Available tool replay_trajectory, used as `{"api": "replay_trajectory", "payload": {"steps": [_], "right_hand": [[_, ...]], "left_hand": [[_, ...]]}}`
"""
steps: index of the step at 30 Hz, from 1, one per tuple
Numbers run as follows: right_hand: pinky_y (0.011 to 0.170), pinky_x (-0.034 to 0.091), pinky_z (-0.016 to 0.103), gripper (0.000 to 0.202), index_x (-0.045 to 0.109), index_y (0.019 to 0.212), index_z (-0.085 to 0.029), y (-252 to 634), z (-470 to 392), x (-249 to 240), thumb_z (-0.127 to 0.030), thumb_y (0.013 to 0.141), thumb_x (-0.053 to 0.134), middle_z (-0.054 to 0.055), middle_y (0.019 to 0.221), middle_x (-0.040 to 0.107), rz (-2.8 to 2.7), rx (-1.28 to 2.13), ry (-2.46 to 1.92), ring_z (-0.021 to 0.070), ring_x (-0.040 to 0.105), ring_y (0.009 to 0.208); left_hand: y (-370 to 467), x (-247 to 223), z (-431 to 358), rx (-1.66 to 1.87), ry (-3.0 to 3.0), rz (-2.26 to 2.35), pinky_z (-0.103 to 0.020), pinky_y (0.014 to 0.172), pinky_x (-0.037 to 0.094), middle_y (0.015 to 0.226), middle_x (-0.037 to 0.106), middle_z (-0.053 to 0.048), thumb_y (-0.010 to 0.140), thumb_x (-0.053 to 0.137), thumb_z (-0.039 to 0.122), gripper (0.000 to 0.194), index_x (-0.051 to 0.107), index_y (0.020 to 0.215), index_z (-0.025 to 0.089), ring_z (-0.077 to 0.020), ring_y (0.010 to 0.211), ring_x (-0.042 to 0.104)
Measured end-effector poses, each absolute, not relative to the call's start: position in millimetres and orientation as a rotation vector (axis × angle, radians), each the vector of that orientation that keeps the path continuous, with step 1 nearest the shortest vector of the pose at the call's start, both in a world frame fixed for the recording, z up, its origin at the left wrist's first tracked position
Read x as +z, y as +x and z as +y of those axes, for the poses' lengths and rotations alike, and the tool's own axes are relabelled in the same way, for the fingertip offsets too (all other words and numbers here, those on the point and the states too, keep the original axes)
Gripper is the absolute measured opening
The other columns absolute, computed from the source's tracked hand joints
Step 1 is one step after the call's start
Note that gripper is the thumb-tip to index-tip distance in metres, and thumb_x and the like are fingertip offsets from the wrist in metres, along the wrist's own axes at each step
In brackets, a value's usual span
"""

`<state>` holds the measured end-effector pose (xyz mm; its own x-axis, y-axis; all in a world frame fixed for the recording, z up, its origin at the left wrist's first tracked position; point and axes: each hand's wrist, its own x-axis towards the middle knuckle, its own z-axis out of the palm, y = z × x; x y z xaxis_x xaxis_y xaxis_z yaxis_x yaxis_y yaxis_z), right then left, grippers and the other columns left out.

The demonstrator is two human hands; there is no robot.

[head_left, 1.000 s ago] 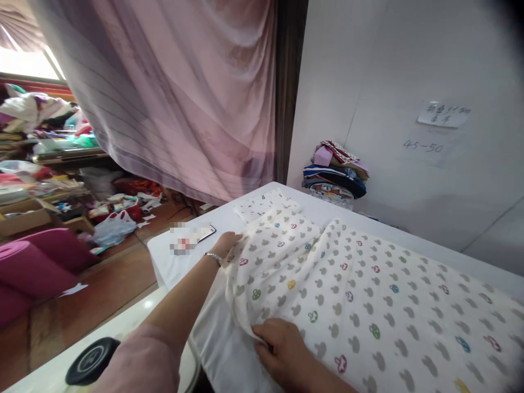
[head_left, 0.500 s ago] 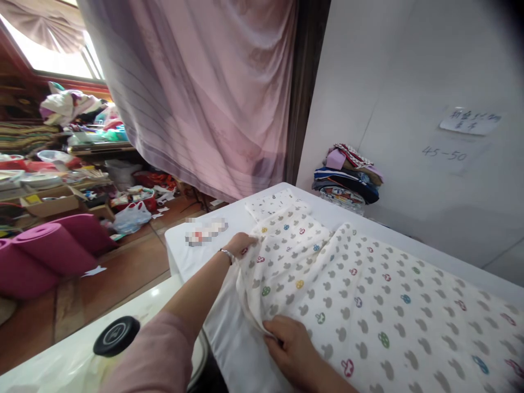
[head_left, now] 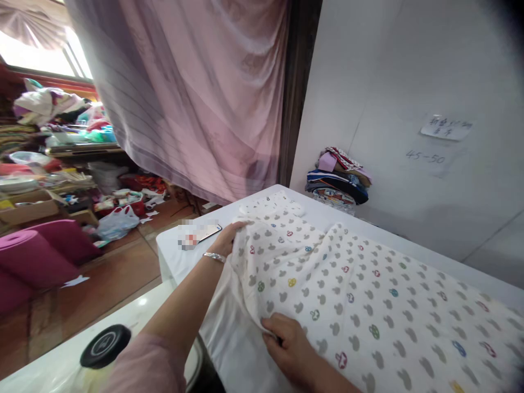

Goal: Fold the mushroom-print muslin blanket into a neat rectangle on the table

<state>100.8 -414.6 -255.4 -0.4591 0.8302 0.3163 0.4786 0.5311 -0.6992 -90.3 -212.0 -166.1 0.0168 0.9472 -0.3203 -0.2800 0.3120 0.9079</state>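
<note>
A white cloth with grey and coloured mushroom prints [head_left: 347,295] lies spread and wrinkled over the white table [head_left: 262,197]. My left hand [head_left: 230,239], with a bracelet at the wrist, is closed on the cloth's upper left edge; its fingertips are partly covered by fabric. Nearer to me, my right hand [head_left: 289,341] pinches the same edge of the printed cloth, and the edge is lifted a little between the two hands. Beyond the left hand lies a smaller white printed piece of fabric [head_left: 270,203] at the far end of the table.
A phone [head_left: 209,233], partly blurred, lies on the table's left corner. A black-lidded container [head_left: 105,346] stands on a surface at lower left. Folded clothes [head_left: 338,177] are stacked by the wall. Pink rolls [head_left: 45,254] and a plastic bag [head_left: 118,222] sit on the floor.
The left hand has drawn slightly toward the left with the cloth's edge, raising a fold there. The right hand keeps its grip. My view has turned a little to the right.
</note>
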Motion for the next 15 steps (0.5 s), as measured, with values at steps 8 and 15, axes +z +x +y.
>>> {"api": "replay_trajectory", "payload": {"steps": [8,15], "right_hand": [[0.061,0.035,0.024,0.013,0.057,0.088,-0.022,94.0,-418.3,-250.4,-0.019,0.081,0.047,0.0,0.076,0.057,-2.419,0.47,-1.086,0.0135,0.052,0.07],[0.06,0.032,0.024,0.011,0.058,0.081,-0.022,89.5,-420.4,-247.4,-0.021,0.08,0.047,0.0,0.075,0.058,-2.485,0.414,-1.212,0.0132,0.051,0.068]], "left_hand": [[-102.3,-160.0,-240.1,1.039,1.757,2.08,-0.035,0.072,0.045,0.079,0.064,-0.009,0.065,0.055,0.02,0.023,0.056,0.088,0.016,-0.0279,0.084,0.061],[-156.1,-201.0,-241.4,0.644,1.378,1.954,-0.028,0.054,0.043,0.065,0.061,-0.004,0.062,0.063,0.034,0.024,0.053,0.075,0.017,-0.0242,0.067,0.062]]}}
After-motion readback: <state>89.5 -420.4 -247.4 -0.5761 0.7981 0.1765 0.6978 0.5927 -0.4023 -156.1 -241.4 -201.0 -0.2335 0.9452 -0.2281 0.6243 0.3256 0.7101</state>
